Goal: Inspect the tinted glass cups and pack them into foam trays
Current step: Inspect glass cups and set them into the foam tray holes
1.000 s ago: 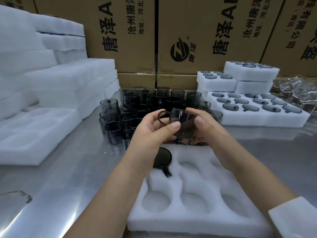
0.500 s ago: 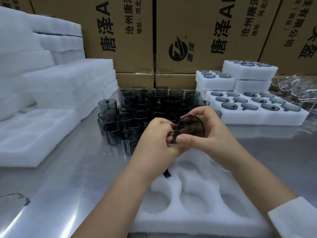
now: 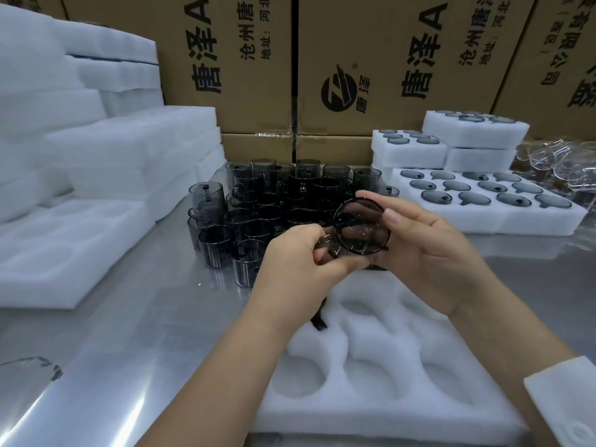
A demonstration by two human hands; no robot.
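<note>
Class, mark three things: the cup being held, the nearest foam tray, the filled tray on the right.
Held cup (image 3: 361, 225): head view, round end facing the camera.
Nearest foam tray (image 3: 387, 417): head view, bare front rim.
Filled tray (image 3: 522, 222): head view, front wall.

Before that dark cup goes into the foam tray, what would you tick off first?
1. Grip: left hand and right hand both hold the tinted glass cup: ok.
2. Cracks or chips: only glints show on the glass: cannot tell.
3. Free pocket in the foam tray: several empty: ok.
4. Cup turned for the pocket: held on its side, round face to the camera: not ok.
5. Seating of the packed cup in the far left pocket: mostly hidden under the left hand: cannot tell.
</note>
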